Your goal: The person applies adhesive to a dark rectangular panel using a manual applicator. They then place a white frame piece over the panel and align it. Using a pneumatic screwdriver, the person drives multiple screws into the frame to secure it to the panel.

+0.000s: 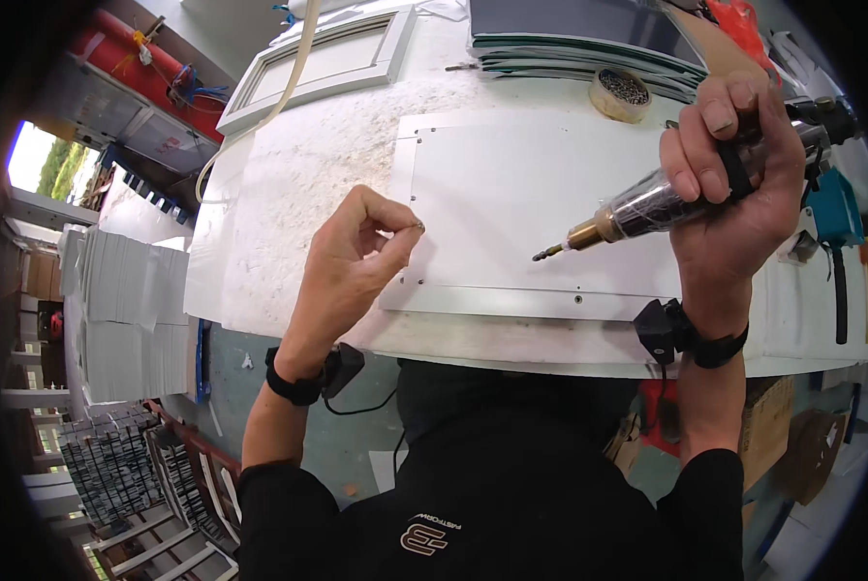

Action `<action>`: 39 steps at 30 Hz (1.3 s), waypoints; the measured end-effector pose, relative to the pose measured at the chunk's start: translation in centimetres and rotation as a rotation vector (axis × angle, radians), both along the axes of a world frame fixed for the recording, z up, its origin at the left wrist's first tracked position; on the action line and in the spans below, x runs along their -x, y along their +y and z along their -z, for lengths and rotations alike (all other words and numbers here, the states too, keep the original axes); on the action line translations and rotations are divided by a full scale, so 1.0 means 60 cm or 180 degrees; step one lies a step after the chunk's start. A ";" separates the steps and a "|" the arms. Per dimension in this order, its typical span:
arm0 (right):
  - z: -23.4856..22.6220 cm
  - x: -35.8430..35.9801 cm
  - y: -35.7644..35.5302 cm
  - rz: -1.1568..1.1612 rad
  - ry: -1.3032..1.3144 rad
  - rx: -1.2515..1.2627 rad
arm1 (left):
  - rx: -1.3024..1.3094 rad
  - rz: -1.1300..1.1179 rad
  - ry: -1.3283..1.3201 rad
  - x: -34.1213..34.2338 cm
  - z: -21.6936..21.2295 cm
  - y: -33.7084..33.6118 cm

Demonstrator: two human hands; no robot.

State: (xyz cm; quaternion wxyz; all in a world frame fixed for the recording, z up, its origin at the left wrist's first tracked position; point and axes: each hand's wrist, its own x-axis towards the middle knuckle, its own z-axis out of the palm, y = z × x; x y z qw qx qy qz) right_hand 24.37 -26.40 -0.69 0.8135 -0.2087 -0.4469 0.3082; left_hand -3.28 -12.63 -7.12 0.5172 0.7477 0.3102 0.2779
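My left hand (356, 257) hovers over the left part of a white flat panel (511, 203), thumb and forefinger pinched on a small dark screw (419, 227) that barely shows. My right hand (739, 179) grips a power screwdriver (642, 205) with a clear-wrapped metal barrel and a brass-coloured nose. Its bit (548, 254) points left and down, above the panel and apart from it. Along the panel's left edge and lower strip sit several small screws or holes, among them a screw (577, 299) at the lower right.
A round tub of screws (610, 105) stands beyond the panel, before a stack of dark-topped sheets (589, 29). A white frame (386, 53) lies at the far left, crossed by a pale hose (301, 63). A teal tool (834, 208) lies at right. White boards (134, 320) are piled left.
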 end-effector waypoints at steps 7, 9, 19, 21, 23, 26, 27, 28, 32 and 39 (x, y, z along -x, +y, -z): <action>-0.016 0.091 0.072 -0.0747 -0.0053 -0.0181 | 0.0977 0.0154 -0.0874 0.058 0.060 -0.043; -0.017 0.110 0.086 -0.0846 -0.0088 -0.0163 | 0.1082 0.0181 -0.0991 0.060 0.065 -0.049; -0.010 0.152 0.119 -0.0788 -0.0244 0.0050 | 0.1274 0.0203 -0.1100 0.078 0.081 -0.044; -0.008 0.156 0.123 -0.0788 -0.0273 0.0083 | 0.1259 0.0213 -0.1104 0.080 0.084 -0.041; -0.007 0.160 0.125 -0.0792 -0.0303 0.0107 | 0.1239 0.0222 -0.1089 0.082 0.086 -0.039; -0.006 0.164 0.127 -0.0767 -0.0333 0.0119 | 0.1259 0.0220 -0.1095 0.084 0.086 -0.038; -0.005 0.164 0.128 -0.0774 -0.0346 0.0115 | 0.1266 0.0185 -0.1089 0.083 0.084 -0.039; -0.004 0.164 0.129 -0.0781 -0.0360 0.0112 | 0.1275 0.0151 -0.1082 0.081 0.082 -0.040; -0.003 0.165 0.132 -0.0802 -0.0377 0.0096 | 0.1263 0.0146 -0.1085 0.083 0.084 -0.038; -0.003 0.171 0.135 -0.0795 -0.0419 0.0128 | 0.1328 0.0098 -0.1095 0.082 0.080 -0.034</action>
